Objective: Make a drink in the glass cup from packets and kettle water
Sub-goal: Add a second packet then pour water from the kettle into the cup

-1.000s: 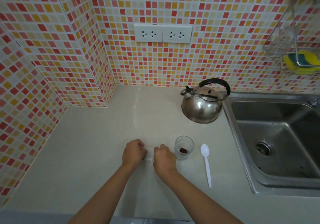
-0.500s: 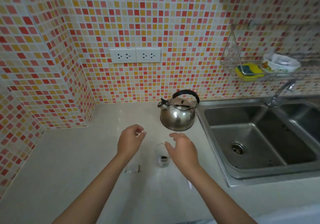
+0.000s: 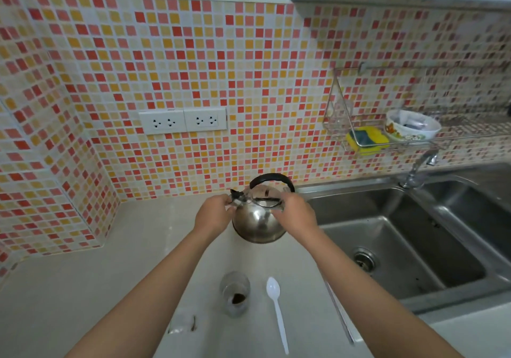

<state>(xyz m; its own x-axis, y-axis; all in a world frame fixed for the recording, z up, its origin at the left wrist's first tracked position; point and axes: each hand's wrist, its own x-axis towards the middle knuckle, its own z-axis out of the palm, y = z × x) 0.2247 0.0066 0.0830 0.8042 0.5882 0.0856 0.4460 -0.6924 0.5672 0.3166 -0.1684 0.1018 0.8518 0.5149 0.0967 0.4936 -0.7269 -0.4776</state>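
Steel kettle [image 3: 258, 219] sits upright; your left hand [image 3: 213, 215] pinches its spout cap, your right hand [image 3: 294, 213] cups its shoulder. Grip the handle [image 3: 272, 182] before pouring into the glass cup [image 3: 235, 292].

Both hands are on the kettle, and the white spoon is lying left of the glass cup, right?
Not quite. In the head view the spoon lies right of the glass cup, not left. Both the left hand and right hand are on the kettle.
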